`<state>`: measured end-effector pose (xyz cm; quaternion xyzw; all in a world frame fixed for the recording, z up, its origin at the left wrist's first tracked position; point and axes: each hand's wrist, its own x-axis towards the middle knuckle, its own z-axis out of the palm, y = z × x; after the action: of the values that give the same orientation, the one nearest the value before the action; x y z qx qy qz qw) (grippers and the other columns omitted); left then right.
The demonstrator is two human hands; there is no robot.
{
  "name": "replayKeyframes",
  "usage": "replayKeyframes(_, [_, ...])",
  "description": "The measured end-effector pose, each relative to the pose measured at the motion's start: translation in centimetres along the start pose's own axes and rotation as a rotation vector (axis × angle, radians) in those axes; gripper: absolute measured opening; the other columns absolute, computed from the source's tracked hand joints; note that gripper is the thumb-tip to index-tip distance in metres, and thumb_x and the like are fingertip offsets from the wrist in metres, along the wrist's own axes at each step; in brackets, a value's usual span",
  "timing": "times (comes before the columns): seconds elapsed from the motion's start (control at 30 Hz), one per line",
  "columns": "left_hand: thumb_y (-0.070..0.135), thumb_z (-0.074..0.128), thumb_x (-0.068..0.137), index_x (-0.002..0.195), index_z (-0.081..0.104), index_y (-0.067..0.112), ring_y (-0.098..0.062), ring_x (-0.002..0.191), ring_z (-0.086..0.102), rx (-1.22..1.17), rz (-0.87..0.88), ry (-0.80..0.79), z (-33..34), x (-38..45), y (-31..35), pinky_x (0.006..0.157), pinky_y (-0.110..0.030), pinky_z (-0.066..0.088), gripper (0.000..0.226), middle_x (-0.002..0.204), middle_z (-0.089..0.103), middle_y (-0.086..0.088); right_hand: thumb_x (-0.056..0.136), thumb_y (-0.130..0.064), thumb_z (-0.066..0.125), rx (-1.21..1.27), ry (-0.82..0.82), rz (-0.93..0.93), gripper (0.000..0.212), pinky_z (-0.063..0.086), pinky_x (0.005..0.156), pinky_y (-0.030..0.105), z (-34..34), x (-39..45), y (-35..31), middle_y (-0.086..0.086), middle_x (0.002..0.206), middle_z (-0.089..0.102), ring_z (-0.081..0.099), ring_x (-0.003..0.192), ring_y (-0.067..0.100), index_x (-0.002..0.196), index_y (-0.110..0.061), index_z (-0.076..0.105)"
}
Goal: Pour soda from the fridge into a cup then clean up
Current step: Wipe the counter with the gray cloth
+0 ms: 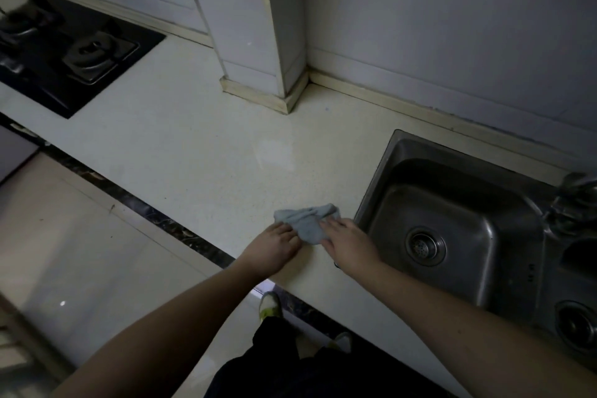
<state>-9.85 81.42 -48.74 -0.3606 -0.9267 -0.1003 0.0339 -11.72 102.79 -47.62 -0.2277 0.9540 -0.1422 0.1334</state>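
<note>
Hands (310, 244) on cloth (308, 223) near counter edge (193, 236)

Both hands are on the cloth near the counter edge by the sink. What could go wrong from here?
1. The cloth is bunched, so little of it meets the counter; the wet-looking sheen farther back may be missed.
2. The left hand and right hand work close to the front edge, so liquid could be pushed off onto the floor.
3. A rightward stroke could slip the cloth into the sink.
</note>
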Motion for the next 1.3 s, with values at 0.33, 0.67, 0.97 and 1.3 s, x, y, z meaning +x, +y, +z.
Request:
replayKeyframes(0.33, [0.036,0.040,0.088,0.117,0.057,0.016,-0.023,0.081,0.070,0.179,-0.269,-0.057,-1.5,-4.9,-5.3,0.087,-0.054,0.050,0.039,0.115,0.067,-0.005,0.081,-0.038,0.053,-0.142,-0.055,-0.033,0.032,0.052,0.063,0.025,1.9,3.7,-7.4,0.005,0.103,0.072,0.064,0.078,0.022,0.101,-0.024,0.074])
replayKeyframes(0.67, [0.027,0.042,0.088,0.121,0.065,0.001,-0.029,0.115,0.063,-0.043,-0.239,-0.148,-0.8,-5.4,-11.0,0.097,-0.039,0.049,0.048,0.124,0.065,-0.016,0.067,-0.032,0.083,-0.242,-0.248,0.186,0.070,0.055,0.077,0.043,3.2,8.2,-12.3,0.032,0.125,0.056,0.059,0.106,0.042,0.127,-0.004,0.060])
replayKeyframes(0.97, [0.019,0.042,0.088,0.115,0.066,-0.003,-0.034,0.111,0.064,-0.104,-0.153,-0.193,-0.7,-0.6,-14.4,0.092,-0.043,0.055,0.042,0.120,0.066,-0.021,0.046,-0.031,0.092,-0.183,-0.150,0.385,0.073,0.055,0.059,0.034,4.0,10.8,-13.1,0.029,0.109,0.066,0.066,0.090,0.040,0.109,-0.002,0.071])
replayKeyframes(1.3, [0.021,0.033,0.104,0.152,0.020,0.006,-0.027,0.148,0.020,-0.062,-0.155,-0.280,-1.0,8.7,-17.4,0.118,-0.031,0.005,0.052,0.158,0.020,-0.014,0.097,-0.028,0.044,-0.245,-0.205,0.425,0.064,0.040,0.102,0.044,1.3,16.9,-6.6,0.028,0.154,0.018,0.027,0.137,0.043,0.150,-0.003,0.020])
